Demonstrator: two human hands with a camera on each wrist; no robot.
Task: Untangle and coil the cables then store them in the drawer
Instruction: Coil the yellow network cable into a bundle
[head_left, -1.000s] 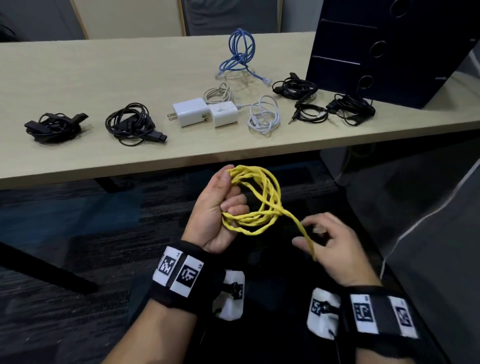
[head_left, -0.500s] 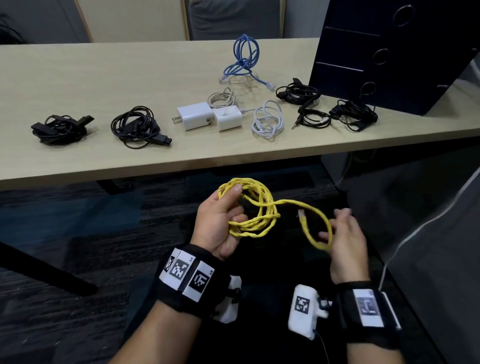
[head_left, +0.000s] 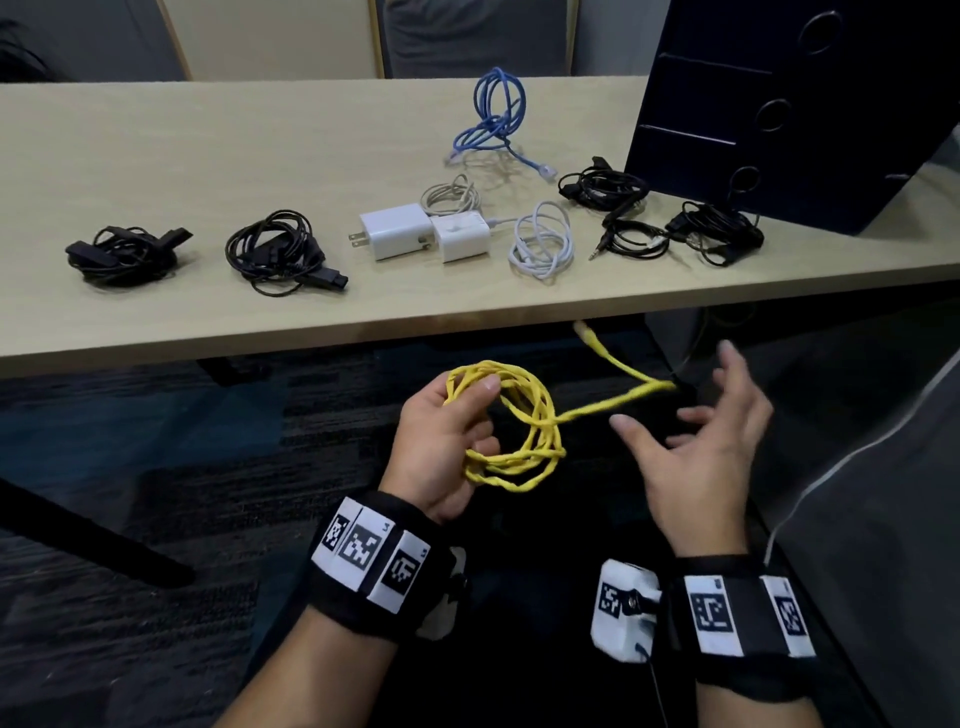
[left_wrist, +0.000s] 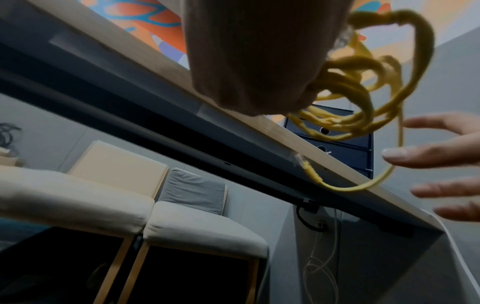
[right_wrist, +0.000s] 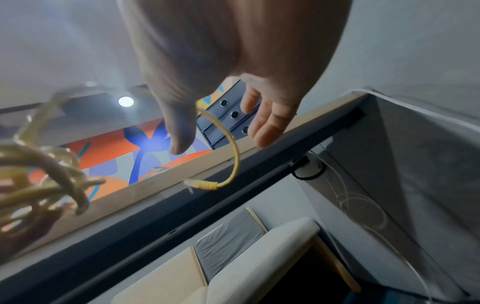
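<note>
Left hand (head_left: 441, 441) fingers curled, gripping; right hand (head_left: 696, 447) fingers spread, palm inward.

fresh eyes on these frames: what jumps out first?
The bright yellow cable, coiled in loops that the left hand grips below the table's near edge, its loose plug end flung out toward the open right hand. Next, the row of cable bundles along the table, with the blue cable at the back and the dark drawer unit at the right end.

Open air lies below the desk (head_left: 311, 317) edge; on top, cable bundles (head_left: 275, 252) and the drawer unit (head_left: 779, 104) crowd the right.
</note>
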